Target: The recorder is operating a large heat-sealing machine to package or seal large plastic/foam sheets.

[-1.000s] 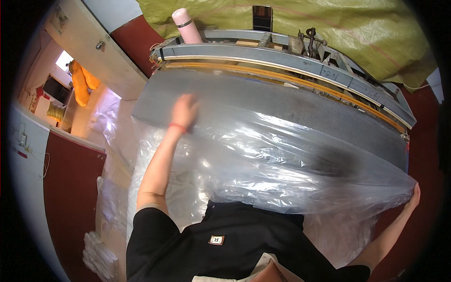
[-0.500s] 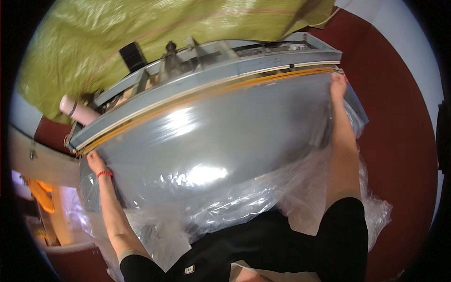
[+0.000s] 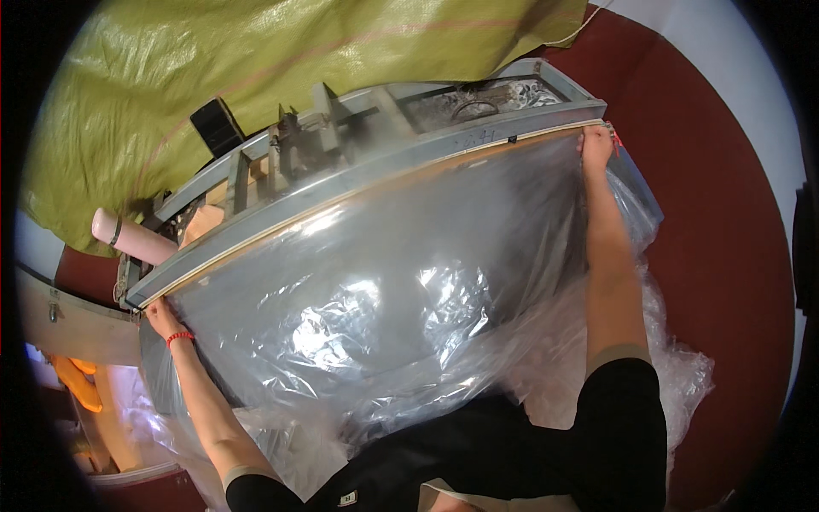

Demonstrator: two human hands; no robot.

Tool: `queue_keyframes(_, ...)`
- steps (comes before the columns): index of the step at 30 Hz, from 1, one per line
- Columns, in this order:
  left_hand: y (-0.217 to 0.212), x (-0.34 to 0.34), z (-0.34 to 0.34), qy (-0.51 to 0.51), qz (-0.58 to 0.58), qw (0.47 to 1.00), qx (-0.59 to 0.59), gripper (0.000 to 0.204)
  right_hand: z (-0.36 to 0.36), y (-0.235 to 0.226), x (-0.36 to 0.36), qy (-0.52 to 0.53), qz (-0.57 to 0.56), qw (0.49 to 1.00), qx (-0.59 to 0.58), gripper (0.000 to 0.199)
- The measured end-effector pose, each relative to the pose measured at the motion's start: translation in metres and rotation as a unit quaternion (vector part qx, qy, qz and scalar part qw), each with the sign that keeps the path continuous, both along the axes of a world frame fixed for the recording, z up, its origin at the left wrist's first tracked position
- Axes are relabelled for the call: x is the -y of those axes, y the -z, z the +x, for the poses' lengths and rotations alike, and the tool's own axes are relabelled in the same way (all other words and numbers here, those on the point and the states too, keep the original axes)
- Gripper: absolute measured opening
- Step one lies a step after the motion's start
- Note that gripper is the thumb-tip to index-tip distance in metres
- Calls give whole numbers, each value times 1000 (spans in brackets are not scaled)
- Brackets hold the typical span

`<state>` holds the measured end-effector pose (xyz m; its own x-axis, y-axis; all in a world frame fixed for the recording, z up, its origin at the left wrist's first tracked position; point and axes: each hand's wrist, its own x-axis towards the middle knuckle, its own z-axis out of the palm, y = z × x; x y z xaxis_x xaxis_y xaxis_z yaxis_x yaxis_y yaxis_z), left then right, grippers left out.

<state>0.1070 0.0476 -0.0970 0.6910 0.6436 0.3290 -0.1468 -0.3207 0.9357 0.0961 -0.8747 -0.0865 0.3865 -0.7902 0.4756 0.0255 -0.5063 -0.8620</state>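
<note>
Clear plastic film [image 3: 409, 282] is spread before me, wrinkled and shiny, over a grey surface. Its far edge runs along a long grey metal frame [image 3: 341, 189] with a pale strip on its near side. At the frame's left end, my left hand [image 3: 164, 320], with a red bracelet above it, pinches the film's edge. My right hand [image 3: 596, 147] is closed on the film's other corner by the frame's right end. The film lies fairly taut at the far edge between both hands and bunches loosely toward my body.
A pink cylindrical bottle [image 3: 132, 237] leans at the frame's left end. Behind the frame stands a dark phone-like block [image 3: 217, 128] against a yellow-green woven sheet [image 3: 307, 51]. Orange objects [image 3: 77, 382] sit in an opening at lower left. Reddish-brown floor [image 3: 708, 256] lies to the right.
The film's far edge has come up against the frame, and the orange strip there is now mostly out of sight. My left hand has shifted slightly left and down, my right slightly left.
</note>
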Motion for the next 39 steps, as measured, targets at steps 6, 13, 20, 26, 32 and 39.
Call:
queue_keyframes(6, -18, 18, -12, 46, -173, 982, 62, 30, -9, -10, -13, -93, 139, 986, 24, 15)
queue_keyframes(13, -61, 9, -65, 55, 253, 916, -306, 49, -74, -42, -16, -135, -41, 985, -98, 24)
queue_keyframes(20, -99, 164, -112, 301, 31, 938, -169, 19, -224, -32, 91, 207, 15, 978, -30, 25)
queue_keyframes(26, -136, 259, -142, 415, -114, 889, -159, 13, -195, -109, -30, 124, -215, 968, -47, 28)
queue_keyframes(32, -160, 267, -173, 468, -96, 863, -164, 12, -140, -149, -329, -547, -204, 809, -66, 32)
queue_keyframes(39, -172, 267, -185, 494, 61, 864, -71, 8, -132, -119, -455, -745, -54, 665, 3, 23)
